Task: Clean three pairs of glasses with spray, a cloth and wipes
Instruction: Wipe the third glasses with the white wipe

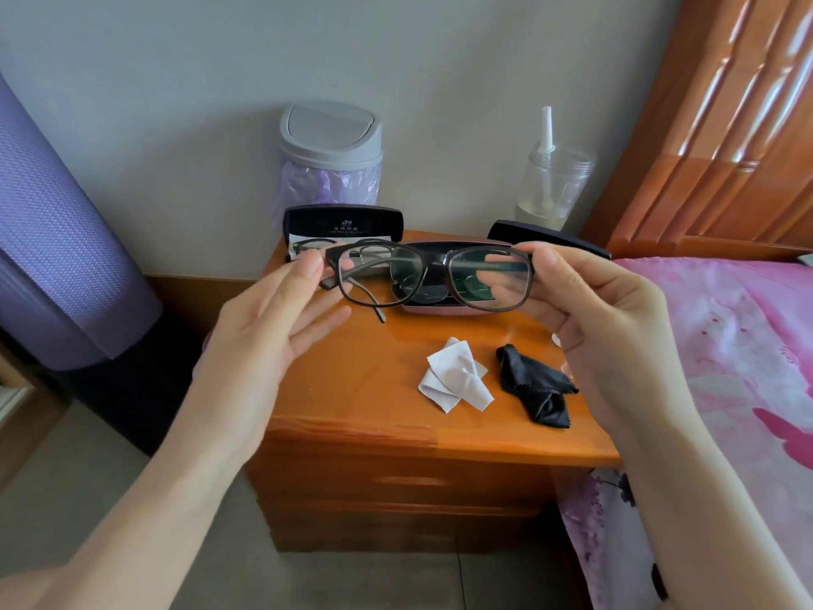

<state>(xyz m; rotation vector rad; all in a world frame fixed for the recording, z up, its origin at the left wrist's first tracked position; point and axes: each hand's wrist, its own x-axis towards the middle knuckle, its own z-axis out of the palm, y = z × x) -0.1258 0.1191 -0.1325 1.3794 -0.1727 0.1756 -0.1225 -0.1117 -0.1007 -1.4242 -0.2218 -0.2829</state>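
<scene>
Orange wooden nightstand [374, 380] occupied the frame centre. Above it, dark-framed glasses [429, 275] were held level: left hand [264, 341] pinched the left frame end, right hand [607, 328] the right. Lower lay a white cloth [457, 376] beside a black cloth [536, 385].

Forearms rise from the lower corners; mid-frame, left hand [264, 332] and right hand [607, 328] each pinch one end of the glasses [433, 260].

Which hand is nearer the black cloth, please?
Right. The right hand is just right of the black cloth; the left hand is far left, beyond the white cloth.
</scene>
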